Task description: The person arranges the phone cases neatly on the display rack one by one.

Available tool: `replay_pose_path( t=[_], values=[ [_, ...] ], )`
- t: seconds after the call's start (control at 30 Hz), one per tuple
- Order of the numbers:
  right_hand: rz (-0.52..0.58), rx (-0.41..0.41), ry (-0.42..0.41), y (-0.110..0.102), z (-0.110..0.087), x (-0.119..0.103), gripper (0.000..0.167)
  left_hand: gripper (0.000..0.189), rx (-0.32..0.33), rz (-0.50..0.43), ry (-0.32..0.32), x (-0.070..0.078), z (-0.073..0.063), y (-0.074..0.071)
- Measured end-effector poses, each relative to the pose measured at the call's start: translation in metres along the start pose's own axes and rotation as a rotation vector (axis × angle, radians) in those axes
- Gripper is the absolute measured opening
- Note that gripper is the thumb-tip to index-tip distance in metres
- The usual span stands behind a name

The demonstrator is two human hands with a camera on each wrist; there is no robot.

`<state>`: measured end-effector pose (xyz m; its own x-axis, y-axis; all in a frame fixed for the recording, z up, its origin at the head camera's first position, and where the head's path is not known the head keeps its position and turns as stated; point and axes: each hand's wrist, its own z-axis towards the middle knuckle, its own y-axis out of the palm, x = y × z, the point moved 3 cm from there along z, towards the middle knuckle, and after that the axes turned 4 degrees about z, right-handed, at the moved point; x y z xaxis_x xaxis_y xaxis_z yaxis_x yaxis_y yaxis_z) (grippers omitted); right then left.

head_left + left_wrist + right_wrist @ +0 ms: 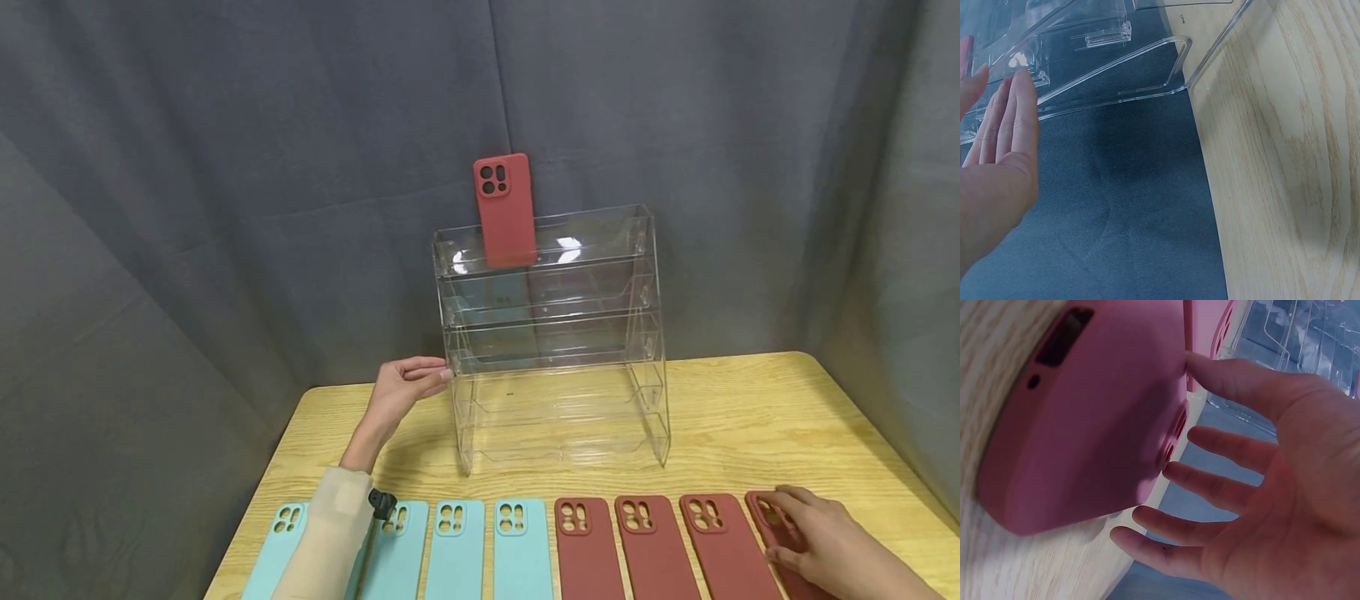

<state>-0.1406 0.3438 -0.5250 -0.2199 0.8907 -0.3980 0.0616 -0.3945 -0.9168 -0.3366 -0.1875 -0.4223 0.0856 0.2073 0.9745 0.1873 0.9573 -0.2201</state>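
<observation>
A clear tiered display rack stands on the wooden table, with a red phone case upright in its top tier. My left hand rests at the rack's left side, fingers straight against the clear panel in the left wrist view. At the far right of a row of cases, my right hand is over the rightmost red phone case, which lies on the table. In the right wrist view its thumb is at one edge of that case, with the other fingers spread near the camera-cutout end.
Several light blue phone cases lie along the table's front, partly hidden by the left sleeve. Several red cases continue the row rightward. Grey curtain hangs behind the table and along both sides.
</observation>
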Motion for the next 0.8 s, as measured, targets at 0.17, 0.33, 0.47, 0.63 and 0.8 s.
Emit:
replay_pose_path(
  t=[0.17, 0.33, 0.47, 0.63, 0.8],
  values=[
    [-0.015, -0.011, -0.015, 0.0, 0.003, 0.001, 0.07, 0.04, -0.003, 0.004, 0.0, 0.0, 0.001, 0.001],
    [0.001, -0.004, -0.04, 0.002, 0.004, 0.003, 0.076, 0.041, -0.002, 0.006, -0.004, -0.002, 0.001, 0.0],
    [0.008, -0.047, -0.026, 0.002, 0.007, 0.006, 0.078, 0.04, -0.007, 0.0, 0.0, -0.002, 0.001, 0.0],
    [0.032, -0.082, -0.033, 0.002, 0.01, 0.01, 0.078, 0.04, -0.008, -0.006, 0.007, -0.002, 0.001, 0.0],
    [-0.034, -0.052, -0.085, 0.0, 0.013, 0.008, 0.07, 0.04, -0.001, -0.013, 0.003, -0.001, 0.001, 0.0]
  ],
)
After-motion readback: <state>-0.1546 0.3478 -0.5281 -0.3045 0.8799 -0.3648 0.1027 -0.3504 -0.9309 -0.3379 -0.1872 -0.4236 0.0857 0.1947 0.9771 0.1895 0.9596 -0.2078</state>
